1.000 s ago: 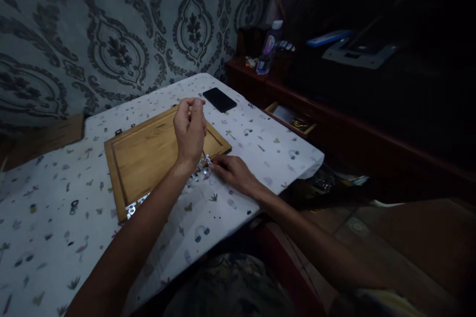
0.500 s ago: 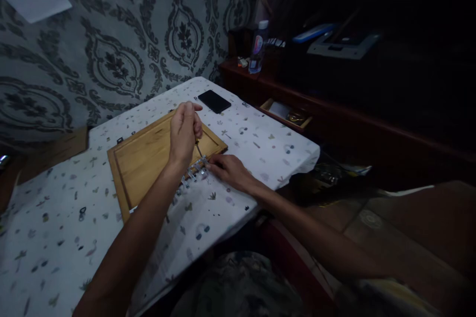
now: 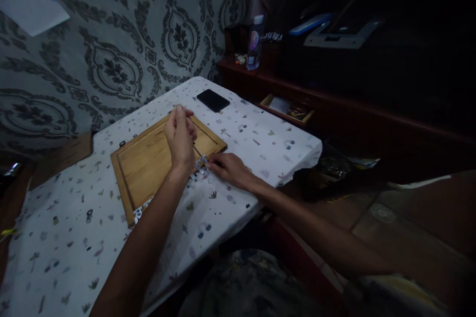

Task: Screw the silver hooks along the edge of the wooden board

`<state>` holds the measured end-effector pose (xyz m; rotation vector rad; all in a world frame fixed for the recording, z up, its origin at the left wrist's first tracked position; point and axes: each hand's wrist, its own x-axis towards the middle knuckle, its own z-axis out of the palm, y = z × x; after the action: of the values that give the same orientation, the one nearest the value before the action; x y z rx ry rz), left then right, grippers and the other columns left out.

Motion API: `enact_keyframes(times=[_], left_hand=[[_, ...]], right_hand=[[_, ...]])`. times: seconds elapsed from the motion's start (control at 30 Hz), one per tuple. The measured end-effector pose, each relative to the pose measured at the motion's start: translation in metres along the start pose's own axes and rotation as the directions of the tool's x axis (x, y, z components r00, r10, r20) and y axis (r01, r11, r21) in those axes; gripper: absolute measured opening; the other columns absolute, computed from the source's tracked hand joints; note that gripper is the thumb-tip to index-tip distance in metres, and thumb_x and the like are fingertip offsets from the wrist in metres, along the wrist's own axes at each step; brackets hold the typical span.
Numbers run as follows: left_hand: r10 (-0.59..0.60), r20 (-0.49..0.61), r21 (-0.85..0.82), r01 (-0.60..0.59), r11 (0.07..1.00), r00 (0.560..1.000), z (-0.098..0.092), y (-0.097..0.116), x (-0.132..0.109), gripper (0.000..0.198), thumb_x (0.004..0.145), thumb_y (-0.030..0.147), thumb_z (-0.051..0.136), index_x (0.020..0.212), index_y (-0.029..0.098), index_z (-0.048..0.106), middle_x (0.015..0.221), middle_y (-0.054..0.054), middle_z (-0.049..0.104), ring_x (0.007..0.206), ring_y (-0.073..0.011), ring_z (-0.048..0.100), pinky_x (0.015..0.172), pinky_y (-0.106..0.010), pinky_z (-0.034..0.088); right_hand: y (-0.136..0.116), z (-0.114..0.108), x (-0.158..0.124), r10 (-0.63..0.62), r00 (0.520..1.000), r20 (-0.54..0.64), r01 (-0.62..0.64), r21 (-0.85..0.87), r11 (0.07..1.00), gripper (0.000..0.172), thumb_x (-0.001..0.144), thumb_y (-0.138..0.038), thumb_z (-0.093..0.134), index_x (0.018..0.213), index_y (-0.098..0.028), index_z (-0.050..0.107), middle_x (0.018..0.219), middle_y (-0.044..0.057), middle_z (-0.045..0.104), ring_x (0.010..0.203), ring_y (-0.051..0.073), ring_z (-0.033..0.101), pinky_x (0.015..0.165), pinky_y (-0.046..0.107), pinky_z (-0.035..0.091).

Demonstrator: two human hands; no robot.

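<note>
A wooden framed panel (image 3: 145,158) lies flat on the cloth-covered table (image 3: 256,158). Along its near edge runs a metal strip with several shiny clip-like pieces (image 3: 201,164), partly hidden behind my left forearm. Closed above that edge, my left hand (image 3: 180,136) grips a screwdriver (image 3: 198,150); its handle is mostly inside the fist. The thin shaft slants down to the metal pieces near the panel's right corner. My right hand (image 3: 230,168) rests at the same spot, thumb and fingers pinching the end of the metal strip.
A black phone (image 3: 213,100) lies near the far table corner. Beyond it, a plastic bottle (image 3: 255,42) stands on a dark red cabinet (image 3: 238,72) with a small open drawer (image 3: 286,109). A cardboard piece (image 3: 63,158) is at the left by the patterned wall.
My left hand has tilted slightly left and turned at the wrist, the screwdriver leaning more. My right hand stays at the strip. The view has shifted a little.
</note>
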<state>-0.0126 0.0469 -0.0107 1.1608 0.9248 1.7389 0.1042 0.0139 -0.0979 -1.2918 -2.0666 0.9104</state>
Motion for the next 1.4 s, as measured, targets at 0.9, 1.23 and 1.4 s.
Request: enact_keyframes(times=[0.9,1.23,1.4], left_hand=[[0.044,-0.025,0.045,-0.043,0.998,0.999,0.003,0.002,-0.009,0.046,0.082,0.062,0.069,0.076,0.019,0.056,0.052,0.008,0.038,0.045,-0.0066,0.033,0.045,-0.019,0.031],[0.037,-0.079,0.087,-0.030,0.996,0.996,0.006,-0.002,-0.005,0.055,0.077,0.070,0.067,0.067,0.019,0.051,0.048,0.010,0.027,0.040,-0.0049,0.021,0.038,-0.019,0.016],[0.014,-0.070,0.078,-0.008,0.997,0.997,0.005,-0.002,-0.001,0.057,0.077,0.071,0.067,0.062,0.018,0.050,0.044,0.010,0.027,0.037,-0.0039,0.021,0.036,-0.019,0.016]], right_hand=[[-0.007,-0.002,-0.001,0.016,1.000,0.005,-0.016,-0.022,1.000,0.023,0.097,-0.031,0.055,0.080,-0.019,0.065,0.072,0.001,0.061,0.070,0.015,0.052,0.064,0.026,0.029],[-0.008,-0.003,-0.002,0.028,1.000,0.008,-0.028,-0.014,1.000,0.023,0.097,-0.032,0.055,0.081,-0.019,0.065,0.071,0.001,0.060,0.069,0.015,0.051,0.064,0.026,0.029],[-0.008,-0.002,-0.002,0.028,0.999,0.017,-0.027,-0.025,0.999,0.024,0.098,-0.033,0.054,0.083,-0.019,0.066,0.073,0.001,0.062,0.071,0.015,0.052,0.063,0.026,0.028]])
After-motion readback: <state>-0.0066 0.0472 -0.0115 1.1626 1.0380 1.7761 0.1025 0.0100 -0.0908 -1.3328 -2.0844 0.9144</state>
